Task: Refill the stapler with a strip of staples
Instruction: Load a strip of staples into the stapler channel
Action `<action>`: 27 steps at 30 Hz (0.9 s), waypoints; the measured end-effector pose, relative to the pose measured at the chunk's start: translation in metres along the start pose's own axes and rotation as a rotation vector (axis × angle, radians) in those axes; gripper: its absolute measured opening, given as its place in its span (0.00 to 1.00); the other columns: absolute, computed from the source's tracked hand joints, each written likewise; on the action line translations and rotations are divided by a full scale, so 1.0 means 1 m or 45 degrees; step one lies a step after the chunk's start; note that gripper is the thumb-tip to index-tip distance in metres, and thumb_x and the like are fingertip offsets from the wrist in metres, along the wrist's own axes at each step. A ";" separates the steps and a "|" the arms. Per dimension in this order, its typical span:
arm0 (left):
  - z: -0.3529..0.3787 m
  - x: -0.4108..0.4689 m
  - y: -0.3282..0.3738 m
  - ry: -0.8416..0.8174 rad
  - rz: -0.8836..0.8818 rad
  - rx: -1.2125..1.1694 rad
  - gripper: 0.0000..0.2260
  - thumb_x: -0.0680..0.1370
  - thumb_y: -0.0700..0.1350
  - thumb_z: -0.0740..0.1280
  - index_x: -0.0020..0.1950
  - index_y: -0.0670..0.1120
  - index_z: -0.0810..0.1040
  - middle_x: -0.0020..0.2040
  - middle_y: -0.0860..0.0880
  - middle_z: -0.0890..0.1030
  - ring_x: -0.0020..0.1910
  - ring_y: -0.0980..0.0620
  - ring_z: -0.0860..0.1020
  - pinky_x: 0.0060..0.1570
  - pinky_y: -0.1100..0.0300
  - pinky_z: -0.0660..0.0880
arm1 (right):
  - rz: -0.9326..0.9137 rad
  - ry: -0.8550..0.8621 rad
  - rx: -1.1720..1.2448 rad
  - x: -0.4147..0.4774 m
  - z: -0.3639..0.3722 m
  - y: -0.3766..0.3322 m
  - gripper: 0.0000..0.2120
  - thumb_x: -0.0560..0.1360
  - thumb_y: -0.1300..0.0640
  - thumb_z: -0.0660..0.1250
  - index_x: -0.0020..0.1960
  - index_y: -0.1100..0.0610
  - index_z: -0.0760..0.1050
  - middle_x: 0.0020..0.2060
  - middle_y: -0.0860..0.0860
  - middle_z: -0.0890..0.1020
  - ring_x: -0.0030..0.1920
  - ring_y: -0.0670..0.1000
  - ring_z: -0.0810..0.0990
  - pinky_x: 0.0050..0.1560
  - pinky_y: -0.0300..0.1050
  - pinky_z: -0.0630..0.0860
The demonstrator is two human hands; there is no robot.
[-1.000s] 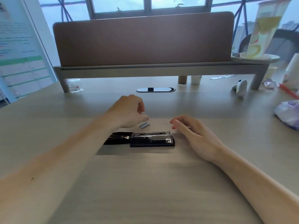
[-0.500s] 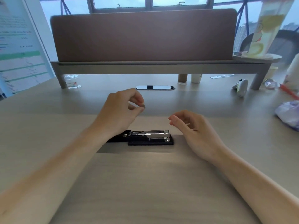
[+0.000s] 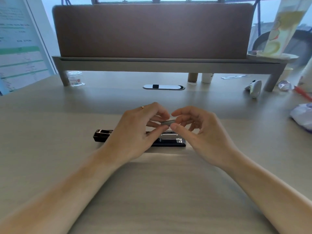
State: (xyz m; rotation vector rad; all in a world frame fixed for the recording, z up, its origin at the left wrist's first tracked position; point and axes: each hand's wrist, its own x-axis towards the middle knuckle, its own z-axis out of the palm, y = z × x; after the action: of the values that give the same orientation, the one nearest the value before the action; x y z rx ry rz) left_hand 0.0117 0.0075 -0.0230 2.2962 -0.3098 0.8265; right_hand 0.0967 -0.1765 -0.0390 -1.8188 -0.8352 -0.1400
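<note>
A black stapler [image 3: 170, 141] lies opened flat on the desk, its metal staple channel facing up and its lid end sticking out at the left [image 3: 101, 135]. Just above it I hold a short grey strip of staples [image 3: 167, 122] between both hands. My left hand [image 3: 135, 132] pinches the strip's left end with thumb and fingers and covers the middle of the stapler. My right hand [image 3: 200, 132] pinches the right end with thumb and forefinger.
A desk divider on a raised shelf [image 3: 152, 65] runs across the back. Under it stand a clear jar [image 3: 75, 79] and two small cups [image 3: 206, 77]. A white mouse [image 3: 255, 87] and a crumpled plastic bag [image 3: 302, 117] lie at the right.
My left hand lifted the staple strip from the desk and carried it right above the stapler. My right hand came in and took hold of the strip's other end.
</note>
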 end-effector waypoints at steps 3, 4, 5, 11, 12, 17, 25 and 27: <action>0.001 -0.001 -0.001 -0.034 0.013 0.023 0.08 0.77 0.41 0.75 0.55 0.45 0.81 0.50 0.52 0.86 0.50 0.57 0.87 0.52 0.57 0.84 | 0.004 -0.013 -0.019 0.000 -0.001 0.003 0.05 0.75 0.53 0.76 0.50 0.46 0.86 0.40 0.44 0.88 0.41 0.44 0.83 0.47 0.51 0.80; 0.001 -0.001 -0.001 -0.039 0.016 0.030 0.08 0.77 0.41 0.75 0.54 0.45 0.81 0.50 0.52 0.86 0.50 0.57 0.87 0.52 0.57 0.84 | 0.004 -0.020 -0.027 0.000 -0.001 0.004 0.03 0.75 0.54 0.76 0.49 0.47 0.86 0.40 0.44 0.88 0.41 0.45 0.83 0.47 0.51 0.80; 0.002 -0.002 -0.001 -0.034 0.001 0.016 0.08 0.77 0.42 0.75 0.54 0.45 0.81 0.50 0.53 0.87 0.49 0.58 0.87 0.52 0.58 0.84 | -0.003 -0.024 -0.032 0.000 -0.002 0.004 0.03 0.75 0.53 0.76 0.48 0.47 0.86 0.40 0.44 0.88 0.42 0.45 0.83 0.47 0.50 0.80; -0.007 0.010 -0.002 0.062 -0.500 -0.580 0.03 0.79 0.42 0.73 0.50 0.43 0.84 0.46 0.45 0.89 0.43 0.50 0.88 0.50 0.55 0.85 | -0.204 0.071 -0.103 -0.003 -0.006 -0.003 0.07 0.75 0.57 0.77 0.47 0.45 0.84 0.42 0.42 0.87 0.42 0.41 0.83 0.50 0.40 0.78; -0.009 0.011 -0.001 0.051 -0.561 -0.705 0.04 0.79 0.42 0.72 0.48 0.42 0.84 0.44 0.44 0.89 0.42 0.49 0.88 0.48 0.56 0.85 | -0.256 0.103 -0.114 -0.004 -0.006 -0.006 0.09 0.75 0.59 0.77 0.47 0.44 0.83 0.43 0.42 0.86 0.42 0.40 0.82 0.50 0.38 0.77; -0.011 0.010 0.010 -0.128 -0.723 -0.940 0.09 0.70 0.50 0.73 0.41 0.44 0.84 0.41 0.40 0.88 0.37 0.47 0.88 0.39 0.60 0.83 | -0.431 0.181 -0.210 -0.007 -0.006 -0.012 0.06 0.75 0.61 0.77 0.50 0.53 0.86 0.41 0.35 0.84 0.43 0.34 0.80 0.49 0.30 0.74; -0.011 0.011 0.007 -0.052 -0.659 -0.895 0.03 0.75 0.41 0.73 0.43 0.42 0.84 0.38 0.40 0.88 0.37 0.47 0.87 0.40 0.60 0.84 | -0.390 0.174 -0.181 -0.006 -0.005 -0.009 0.07 0.75 0.59 0.77 0.53 0.53 0.85 0.39 0.39 0.85 0.45 0.37 0.83 0.51 0.33 0.76; -0.010 0.011 0.005 -0.011 -0.619 -0.852 0.03 0.77 0.38 0.72 0.43 0.42 0.84 0.37 0.41 0.88 0.37 0.47 0.88 0.41 0.59 0.85 | -0.305 0.170 -0.065 -0.005 -0.004 -0.009 0.06 0.76 0.56 0.76 0.52 0.52 0.85 0.44 0.42 0.87 0.46 0.41 0.84 0.52 0.37 0.78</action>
State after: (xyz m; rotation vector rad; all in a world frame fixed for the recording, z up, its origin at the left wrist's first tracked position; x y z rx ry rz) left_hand 0.0126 0.0106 -0.0076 1.6395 -0.0119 0.3805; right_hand 0.0885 -0.1805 -0.0331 -1.7313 -0.9588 -0.4351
